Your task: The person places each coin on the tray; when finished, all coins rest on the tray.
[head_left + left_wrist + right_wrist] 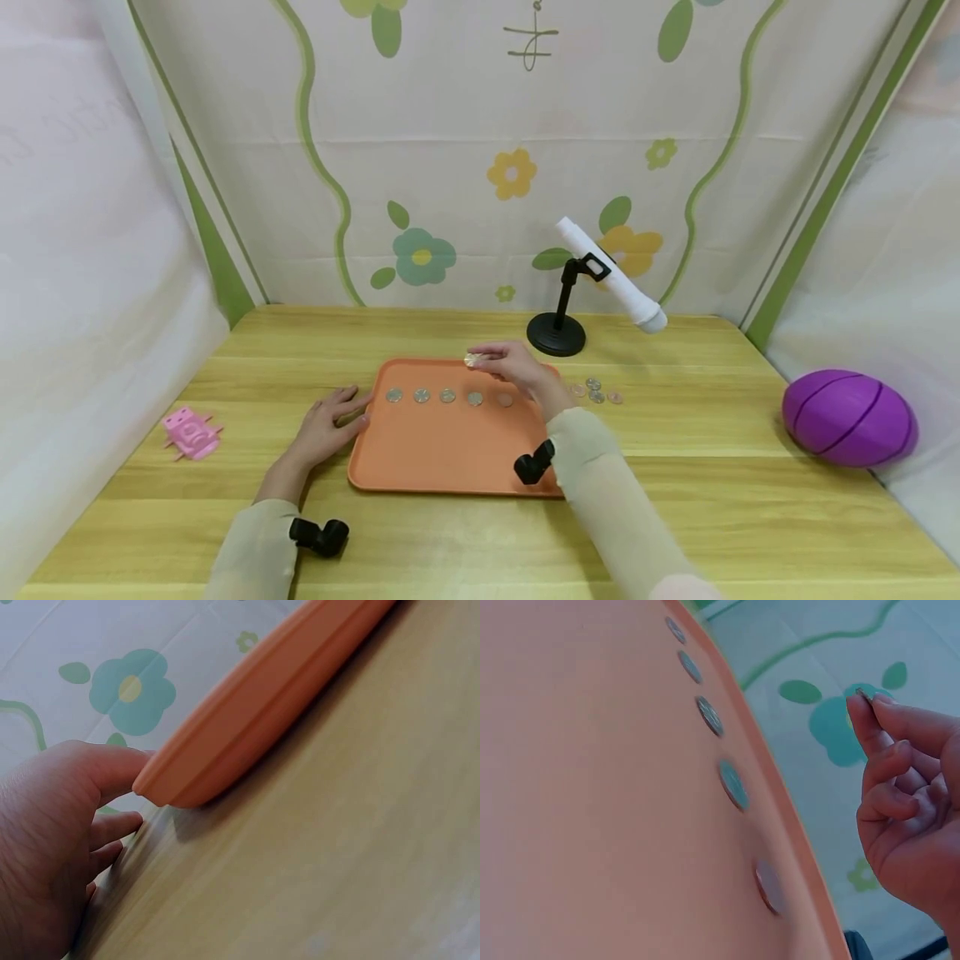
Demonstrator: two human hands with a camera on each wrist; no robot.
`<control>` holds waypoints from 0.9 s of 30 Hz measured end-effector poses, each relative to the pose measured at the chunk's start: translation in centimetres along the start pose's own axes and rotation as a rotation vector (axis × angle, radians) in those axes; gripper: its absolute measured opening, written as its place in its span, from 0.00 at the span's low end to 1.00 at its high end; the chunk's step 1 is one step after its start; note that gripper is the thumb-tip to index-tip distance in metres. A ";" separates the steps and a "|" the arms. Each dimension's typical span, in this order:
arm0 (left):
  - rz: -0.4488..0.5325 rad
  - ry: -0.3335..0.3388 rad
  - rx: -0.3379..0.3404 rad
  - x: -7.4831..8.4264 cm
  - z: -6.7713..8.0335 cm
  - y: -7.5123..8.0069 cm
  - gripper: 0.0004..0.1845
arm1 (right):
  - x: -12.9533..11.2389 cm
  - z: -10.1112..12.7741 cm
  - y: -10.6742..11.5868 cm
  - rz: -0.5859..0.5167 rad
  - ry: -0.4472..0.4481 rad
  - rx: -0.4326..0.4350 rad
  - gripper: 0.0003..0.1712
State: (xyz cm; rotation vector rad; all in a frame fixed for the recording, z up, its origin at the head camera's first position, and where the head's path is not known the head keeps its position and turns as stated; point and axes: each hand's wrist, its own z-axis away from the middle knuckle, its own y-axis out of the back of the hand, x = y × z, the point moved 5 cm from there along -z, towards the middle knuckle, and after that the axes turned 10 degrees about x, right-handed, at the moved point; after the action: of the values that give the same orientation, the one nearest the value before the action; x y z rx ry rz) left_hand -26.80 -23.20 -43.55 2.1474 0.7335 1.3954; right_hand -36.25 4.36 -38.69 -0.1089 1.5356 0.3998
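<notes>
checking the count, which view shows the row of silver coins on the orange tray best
The head view: all five round silver coins lie in one row across the flat orange plastic tray, seen whole from above. The right wrist view shows the same five coins at a steep slant. The left wrist view shows only the tray's rim, no coins.

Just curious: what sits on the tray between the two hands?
A row of five coins lies on the orange tray between left hand and right hand, in the head view.

Both arms wear long, close-fitting sleeves of pale beige-green cloth, the left sleeve [251,550] and the right sleeve [615,508] ending at the wrist. A small black camera is strapped at each wrist: left camera [320,536], right camera [534,462]. Hands bare.
</notes>
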 end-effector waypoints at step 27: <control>-0.038 0.023 -0.008 0.1 -0.1 0.1 0.24 | 2.3 0.0 -12.1 0.041 -0.107 -0.251 0.14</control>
State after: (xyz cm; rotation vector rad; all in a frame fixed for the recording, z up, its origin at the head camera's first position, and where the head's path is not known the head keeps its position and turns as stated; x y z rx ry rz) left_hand -26.90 -23.19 -43.41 2.1041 0.7723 1.4034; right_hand -32.39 -6.51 -43.11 -0.2482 1.3795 0.6205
